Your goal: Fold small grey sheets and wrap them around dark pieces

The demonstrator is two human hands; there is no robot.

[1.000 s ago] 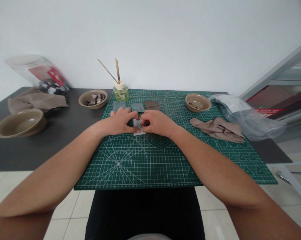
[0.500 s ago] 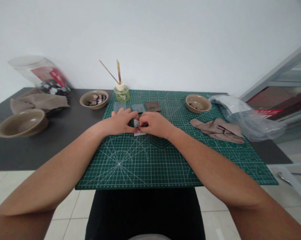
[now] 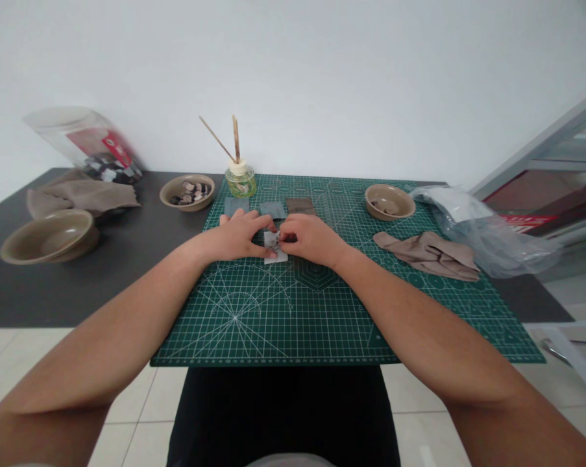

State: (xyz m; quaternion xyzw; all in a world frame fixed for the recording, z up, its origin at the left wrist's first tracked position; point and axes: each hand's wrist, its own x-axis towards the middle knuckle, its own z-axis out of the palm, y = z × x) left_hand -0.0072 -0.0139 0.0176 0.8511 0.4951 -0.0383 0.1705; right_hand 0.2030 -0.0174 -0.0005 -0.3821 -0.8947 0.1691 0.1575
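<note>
A small whitish square (image 3: 276, 257) with dark marks lies on the green cutting mat (image 3: 254, 324). My left hand (image 3: 241, 235) rests on the mat with its fingers spread, thumb and forefinger at the square's left side. From the right, my right hand (image 3: 312, 239) closes thumb and fingertips in a pinch over the square's right side. What is pinched there is hidden by the fingers. Just beyond the hands lie two grey-blue squares (image 3: 272, 209) (image 3: 237, 206) and a brown square (image 3: 300, 206).
A bowl of dark and pale pieces (image 3: 188, 206) and a reed diffuser (image 3: 241, 181) stand at the back left. Farther left are a bowl (image 3: 49, 246), brown cloth (image 3: 85, 194) and clear jar (image 3: 59, 130). Rightward are another bowl (image 3: 390, 189), crumpled cloth (image 3: 429, 253) and plastic bag (image 3: 497, 240).
More of the whitish square shows between the hands, as the right fingertips have drawn slightly rightward. The left hand stays in nearly the same pose. The whole view has shifted a little.
</note>
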